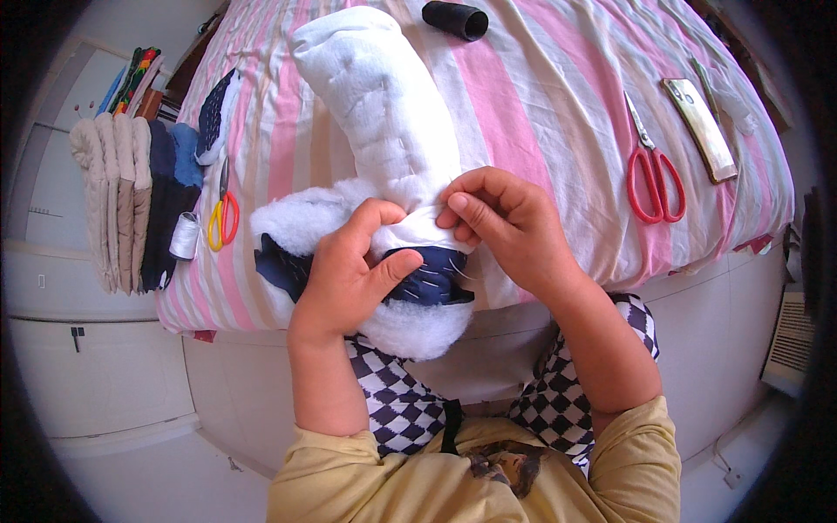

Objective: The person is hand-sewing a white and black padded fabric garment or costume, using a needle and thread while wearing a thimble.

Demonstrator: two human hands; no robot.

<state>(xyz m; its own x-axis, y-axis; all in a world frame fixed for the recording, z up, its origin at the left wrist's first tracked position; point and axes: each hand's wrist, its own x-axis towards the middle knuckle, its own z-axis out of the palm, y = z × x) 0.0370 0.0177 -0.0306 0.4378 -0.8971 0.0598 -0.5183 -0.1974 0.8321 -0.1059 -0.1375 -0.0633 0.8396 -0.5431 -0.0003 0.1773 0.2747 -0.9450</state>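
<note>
A long stuffed roll of white cloth (pixel 392 104) lies on the striped bedsheet, stitches dimpling its surface. At its near end, white fabric meets navy cloth (pixel 428 274) that bears rows of white stitches, and fluffy white wadding (pixel 418 330) bulges out below. My left hand (pixel 356 268) holds the join from the left, thumb on the navy cloth and fingers on the white fabric. My right hand (pixel 503 219) pinches at the right edge of the white fabric, thumb against forefinger. A needle cannot be made out between these fingertips; a thin white thread curves below them.
Red-handled scissors (pixel 656 183) and a phone (pixel 700 131) lie on the right. At left are small scissors (pixel 223 212), a white thread spool (pixel 184 236) and a stitched navy piece (pixel 212 118). A black roll (pixel 456 21) lies at the far side. Folded clothes (pixel 118 202) stand beyond the bed's left edge.
</note>
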